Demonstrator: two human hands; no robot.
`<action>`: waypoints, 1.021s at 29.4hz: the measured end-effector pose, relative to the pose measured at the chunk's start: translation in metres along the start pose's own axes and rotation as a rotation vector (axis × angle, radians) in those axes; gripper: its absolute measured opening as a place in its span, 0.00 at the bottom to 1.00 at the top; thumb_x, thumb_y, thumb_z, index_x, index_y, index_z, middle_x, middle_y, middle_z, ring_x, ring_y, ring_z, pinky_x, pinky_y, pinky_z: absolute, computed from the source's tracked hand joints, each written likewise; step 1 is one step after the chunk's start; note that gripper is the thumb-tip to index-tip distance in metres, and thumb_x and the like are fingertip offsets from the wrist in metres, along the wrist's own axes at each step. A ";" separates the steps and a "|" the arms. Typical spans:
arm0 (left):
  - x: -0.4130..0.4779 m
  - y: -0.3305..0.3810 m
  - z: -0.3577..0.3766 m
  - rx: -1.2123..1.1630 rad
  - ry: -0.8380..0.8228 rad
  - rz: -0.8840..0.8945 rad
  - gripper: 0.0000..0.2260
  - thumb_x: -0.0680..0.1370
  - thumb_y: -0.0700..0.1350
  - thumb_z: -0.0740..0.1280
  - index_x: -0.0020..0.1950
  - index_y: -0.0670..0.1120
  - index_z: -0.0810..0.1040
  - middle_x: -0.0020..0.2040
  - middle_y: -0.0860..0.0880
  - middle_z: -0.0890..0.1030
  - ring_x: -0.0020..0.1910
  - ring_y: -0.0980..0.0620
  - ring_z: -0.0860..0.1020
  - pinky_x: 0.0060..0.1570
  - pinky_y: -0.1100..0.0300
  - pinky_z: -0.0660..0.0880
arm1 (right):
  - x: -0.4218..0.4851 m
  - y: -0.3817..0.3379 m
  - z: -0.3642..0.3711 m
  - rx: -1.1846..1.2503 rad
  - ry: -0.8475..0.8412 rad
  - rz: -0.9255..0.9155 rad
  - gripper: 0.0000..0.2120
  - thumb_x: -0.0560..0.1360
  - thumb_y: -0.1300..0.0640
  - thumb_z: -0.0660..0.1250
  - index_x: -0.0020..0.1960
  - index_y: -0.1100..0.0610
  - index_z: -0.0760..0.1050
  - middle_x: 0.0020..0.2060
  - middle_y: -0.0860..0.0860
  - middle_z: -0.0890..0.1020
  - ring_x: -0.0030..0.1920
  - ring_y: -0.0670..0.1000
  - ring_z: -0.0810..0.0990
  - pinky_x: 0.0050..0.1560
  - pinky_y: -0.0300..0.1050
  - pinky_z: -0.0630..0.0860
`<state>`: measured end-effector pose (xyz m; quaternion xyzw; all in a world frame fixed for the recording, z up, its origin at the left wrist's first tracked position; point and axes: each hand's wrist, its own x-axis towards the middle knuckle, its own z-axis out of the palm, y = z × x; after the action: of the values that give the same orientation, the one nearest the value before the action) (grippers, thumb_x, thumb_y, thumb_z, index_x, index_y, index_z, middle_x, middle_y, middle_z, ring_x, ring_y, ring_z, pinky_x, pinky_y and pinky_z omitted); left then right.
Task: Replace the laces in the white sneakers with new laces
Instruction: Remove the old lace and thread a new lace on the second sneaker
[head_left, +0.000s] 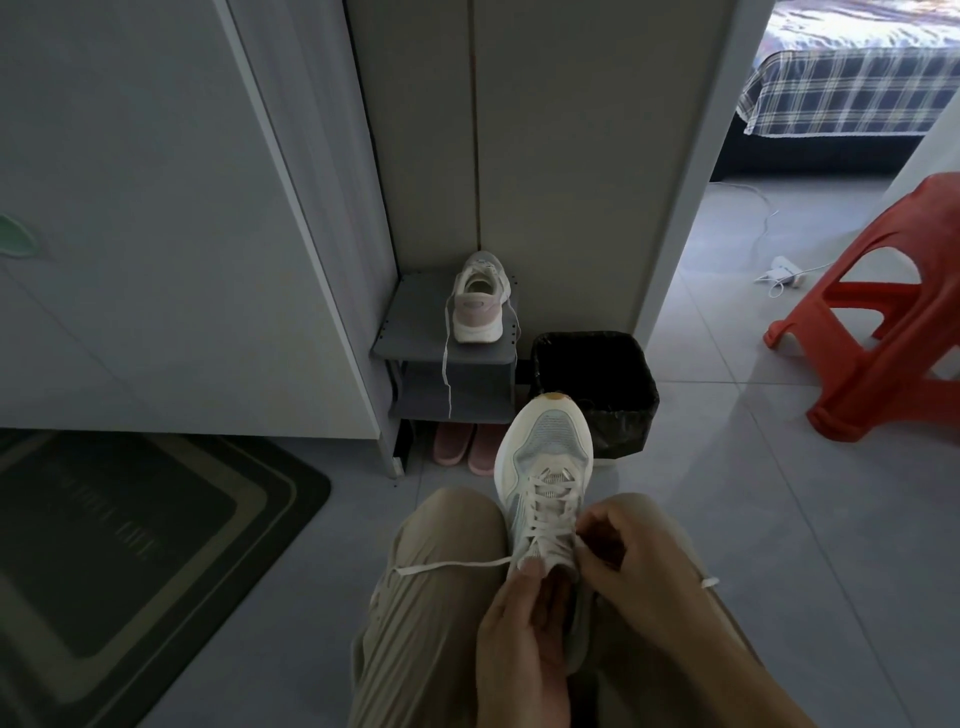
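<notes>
Nearest, the left hand (522, 631) curls round the heel end of a white mesh sneaker (545, 452), thumb on its tongue. The sneaker sits between knees in beige pleated trousers (441, 613), toe pointing away. The right hand (615, 545) pinches the flat white lace (550, 512) beside the top eyelets; one loose end trails across the left knee. Beyond, a black lined bin (623, 395) stands on the tiled floor beside a grey metal shoe rack (415, 338). A second white sneaker with a pink heel (478, 306) rests on the rack's top shelf, its lace dangling.
</notes>
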<state>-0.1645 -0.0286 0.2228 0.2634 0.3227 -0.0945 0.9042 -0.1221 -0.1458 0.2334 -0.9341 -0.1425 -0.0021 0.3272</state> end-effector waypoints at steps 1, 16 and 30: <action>0.001 0.001 -0.001 -0.024 -0.027 -0.062 0.19 0.65 0.44 0.72 0.52 0.37 0.78 0.40 0.40 0.83 0.39 0.46 0.82 0.44 0.53 0.78 | -0.003 -0.001 0.004 -0.053 -0.011 -0.053 0.09 0.68 0.47 0.70 0.46 0.40 0.72 0.44 0.34 0.70 0.39 0.35 0.72 0.38 0.28 0.71; 0.030 0.024 -0.029 1.940 -0.028 1.430 0.05 0.69 0.51 0.64 0.36 0.51 0.75 0.34 0.54 0.73 0.34 0.57 0.70 0.35 0.65 0.69 | -0.012 0.009 0.023 -0.262 0.359 -0.348 0.11 0.67 0.50 0.62 0.40 0.56 0.79 0.38 0.50 0.79 0.44 0.45 0.69 0.54 0.32 0.64; 0.031 0.035 -0.035 1.824 -0.079 1.103 0.09 0.69 0.52 0.59 0.41 0.55 0.58 0.29 0.58 0.67 0.24 0.61 0.64 0.23 0.72 0.55 | -0.015 0.007 0.028 -0.246 0.332 -0.202 0.06 0.69 0.49 0.59 0.38 0.51 0.70 0.30 0.45 0.76 0.26 0.41 0.73 0.32 0.32 0.69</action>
<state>-0.1468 0.0194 0.1949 0.9472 -0.0634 0.1134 0.2931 -0.1373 -0.1376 0.2060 -0.9348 -0.1779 -0.2060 0.2282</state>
